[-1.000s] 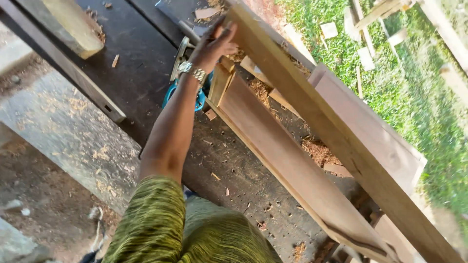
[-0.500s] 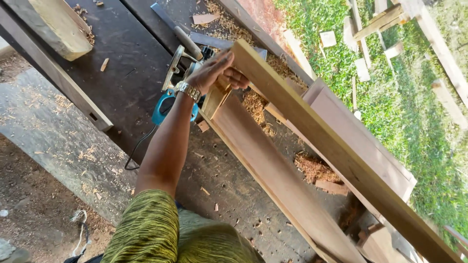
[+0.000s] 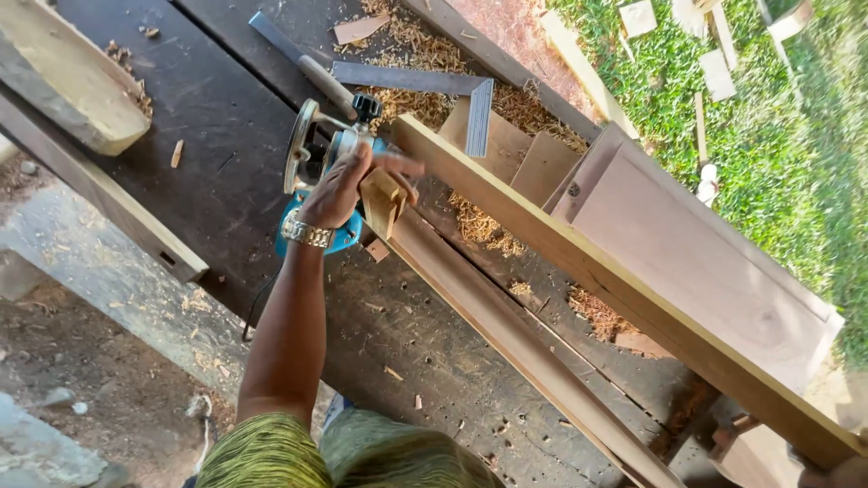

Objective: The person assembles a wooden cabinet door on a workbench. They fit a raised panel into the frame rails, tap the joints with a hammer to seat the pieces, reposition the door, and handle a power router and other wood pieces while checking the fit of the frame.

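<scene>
Dark planks make up the work surface (image 3: 208, 136), littered with wood shavings (image 3: 411, 68), with green grass (image 3: 768, 117) beyond its far edge. Only one hand (image 3: 348, 181) shows, reaching in from below with a metal watch (image 3: 307, 233) on the wrist; which of the two it is cannot be told with certainty, though it looks like the left. Its fingers are spread loosely and rest on the end of a long pale wooden frame piece (image 3: 579, 262), at the notched joint just beside a blue power planer (image 3: 316, 181). It touches rather than clamps.

That piece runs diagonally from the middle of the surface toward the near right corner, with a thinner moulded strip (image 3: 506, 334) alongside it and a brown wooden panel (image 3: 705, 253) behind. It looks stiff, fairly heavy for its length, and dry enough not to slip; the cut joint at its end seems the weakest part. A firmer hold would likely be on the solid beam just past the joint. A steel square (image 3: 434, 86) and a hammer (image 3: 307, 59) lie farther off.
</scene>
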